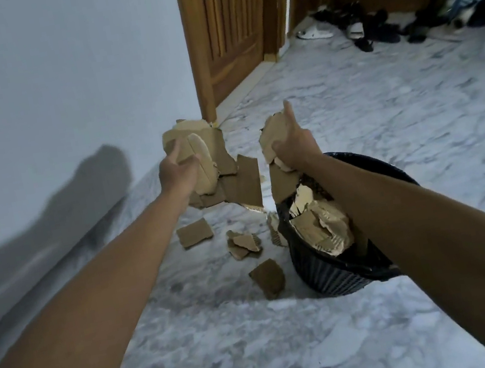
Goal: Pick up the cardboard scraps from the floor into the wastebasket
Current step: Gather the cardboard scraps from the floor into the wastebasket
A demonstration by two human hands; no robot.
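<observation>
I hold both hands curled round cardboard: left hand (177,171), right hand (292,142). I'd swing left toward three o'clock, centre over the wastebasket (332,278), then release.

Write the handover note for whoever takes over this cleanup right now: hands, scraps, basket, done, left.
Left hand: grips a bundle of cardboard pieces, held up left of the basket.
Right hand: grips another cardboard piece over the basket's far rim.
Black wastebasket: on the floor, already holding scraps.
Left: drop both loads in, then gather the loose scraps on the floor beside the basket.
</observation>
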